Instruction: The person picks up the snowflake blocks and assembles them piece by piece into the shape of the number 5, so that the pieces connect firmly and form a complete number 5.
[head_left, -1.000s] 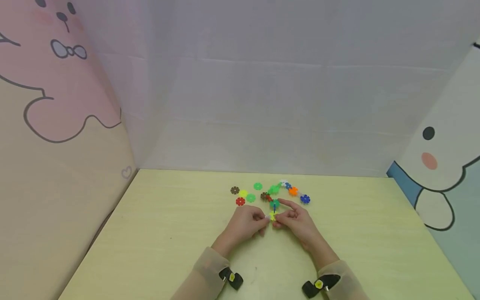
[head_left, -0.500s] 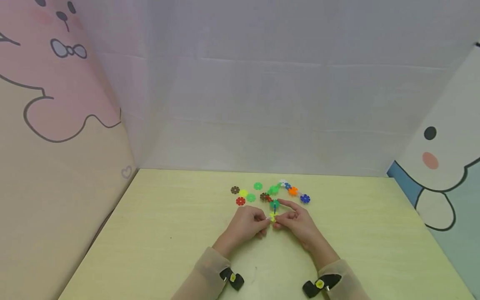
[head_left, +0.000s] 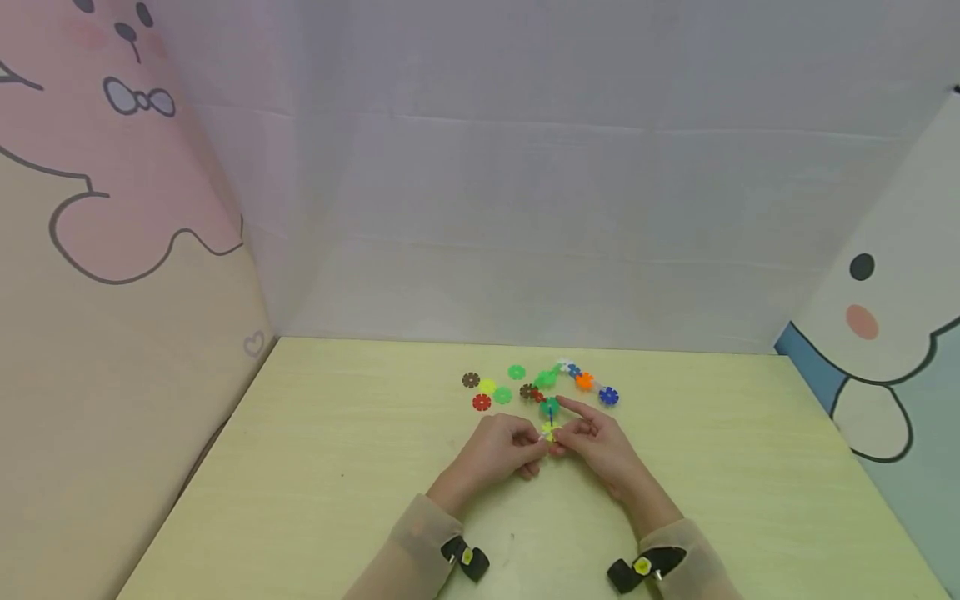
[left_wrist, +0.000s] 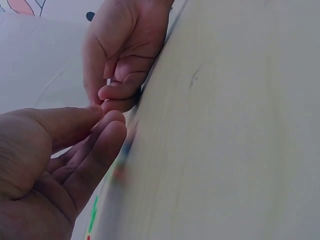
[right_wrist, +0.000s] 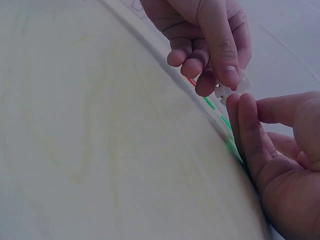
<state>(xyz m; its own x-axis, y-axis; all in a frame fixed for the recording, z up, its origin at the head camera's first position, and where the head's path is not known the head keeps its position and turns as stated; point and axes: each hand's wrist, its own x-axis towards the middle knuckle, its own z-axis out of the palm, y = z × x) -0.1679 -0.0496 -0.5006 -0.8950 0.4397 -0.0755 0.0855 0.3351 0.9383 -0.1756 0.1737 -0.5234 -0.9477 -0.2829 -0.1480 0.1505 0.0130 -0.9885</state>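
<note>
My left hand pinches a white snowflake disc between thumb and index finger. Opposite it, my right hand pinches a yellow snowflake disc, its index finger stretched toward a teal disc. In the head view the white disc overlaps the yellow one's left side, and fingertips of both hands nearly meet. Beyond the yellow disc a blue disc stands edge-on, leading to the teal one. From there a curved chain of discs runs through red, brown and green to orange and blue.
Left of the chain several loose discs lie flat: a brown one, a yellow one, a red one and green ones. The pale wooden table ends at a white cloth backdrop.
My left hand has shifted slightly right, bringing the white disc in against the yellow one. The right hand has hardly moved, and the loose discs lie as before.
</note>
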